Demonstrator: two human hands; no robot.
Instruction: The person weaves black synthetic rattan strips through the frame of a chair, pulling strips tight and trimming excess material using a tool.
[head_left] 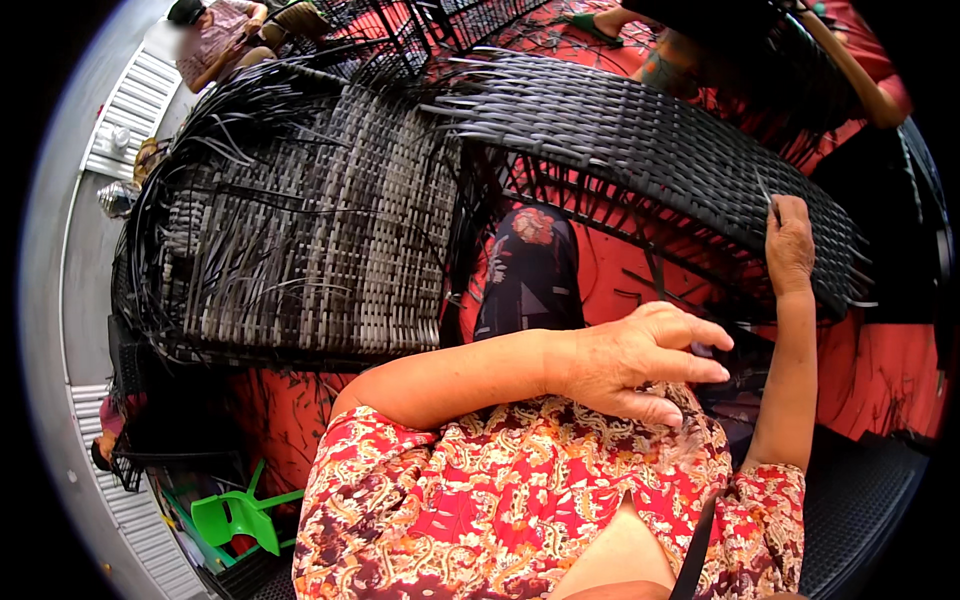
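Left hand (668,362) slack, right hand (790,245) pinching strand (764,187) — wicker panel (640,140), frayed wickerwork (320,235) alongside

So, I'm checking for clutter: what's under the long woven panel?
Below the near edge of the long woven panel, dark strips and red floor show. The panel covers whatever lies beneath its middle, so that can't be seen.

"What's underfoot?"
"A bright red floor (622,275)."
"And along the left?"
"White ribbed panels (137,100) beside a plain grey surface (88,265), with a bright green plastic seat (213,520) lower down."
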